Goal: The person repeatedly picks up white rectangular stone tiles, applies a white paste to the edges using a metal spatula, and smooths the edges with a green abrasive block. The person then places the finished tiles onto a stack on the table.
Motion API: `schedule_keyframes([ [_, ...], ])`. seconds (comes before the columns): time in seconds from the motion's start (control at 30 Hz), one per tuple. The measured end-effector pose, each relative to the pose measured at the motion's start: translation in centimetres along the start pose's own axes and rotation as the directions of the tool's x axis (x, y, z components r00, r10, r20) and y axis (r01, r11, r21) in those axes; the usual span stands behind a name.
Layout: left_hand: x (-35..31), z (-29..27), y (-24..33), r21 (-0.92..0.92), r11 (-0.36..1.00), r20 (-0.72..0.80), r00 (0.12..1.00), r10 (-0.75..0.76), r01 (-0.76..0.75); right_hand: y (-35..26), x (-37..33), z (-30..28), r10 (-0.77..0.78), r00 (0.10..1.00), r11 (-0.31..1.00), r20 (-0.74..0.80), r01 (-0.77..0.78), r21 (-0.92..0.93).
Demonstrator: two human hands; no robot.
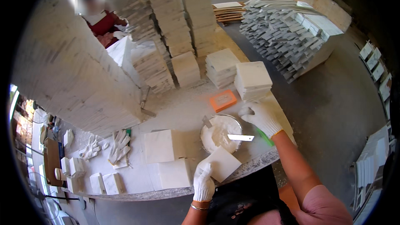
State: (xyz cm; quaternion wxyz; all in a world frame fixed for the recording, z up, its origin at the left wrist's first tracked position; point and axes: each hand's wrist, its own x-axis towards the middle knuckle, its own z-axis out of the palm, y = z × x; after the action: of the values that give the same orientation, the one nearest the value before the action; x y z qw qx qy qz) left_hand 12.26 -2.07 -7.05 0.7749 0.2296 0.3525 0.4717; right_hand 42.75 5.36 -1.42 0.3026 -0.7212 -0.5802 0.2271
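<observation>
My left hand (204, 182), in a white knit glove, grips a square white marble tile (225, 164) by its left edge, tilted over the table's front edge. My right hand (261, 118), gloved the same way, hovers beyond the bowl's right side. Its fingers are loosely bent, with a gap by the thumb and nothing visible in them. Between the hands stands a round bowl (207, 145) of white paste. A pale flat blade (241, 138) with a hole lies across its rim, and a grey scraper (207, 121) sticks out at its far left.
An orange box (223, 100) lies behind the bowl, near short tile stacks (253, 77). White tiles (159, 146) rest left of my left hand, with empty gloves (119, 146) farther left. Tall tile stacks (75, 58) rise behind; a person (104, 25) stands beyond them. A green strip (265, 137) lies below my right wrist.
</observation>
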Motion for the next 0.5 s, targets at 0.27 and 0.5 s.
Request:
schedule_keyframes([
  [0.27, -0.2, 0.5, 0.3, 0.037, 0.999, -0.03, 1.0, -0.002, 0.003, -3.2, -3.4, -2.4, 0.064, 0.994, 0.898, 0.094, -0.098, 0.428],
  [0.5, -0.1, 0.2, 0.0, 0.043, 0.999, -0.021, 1.0, -0.013, 0.014, -5.0, -6.6, -3.3, -0.06, 0.968, 0.931, 0.243, -0.034, 0.365],
])
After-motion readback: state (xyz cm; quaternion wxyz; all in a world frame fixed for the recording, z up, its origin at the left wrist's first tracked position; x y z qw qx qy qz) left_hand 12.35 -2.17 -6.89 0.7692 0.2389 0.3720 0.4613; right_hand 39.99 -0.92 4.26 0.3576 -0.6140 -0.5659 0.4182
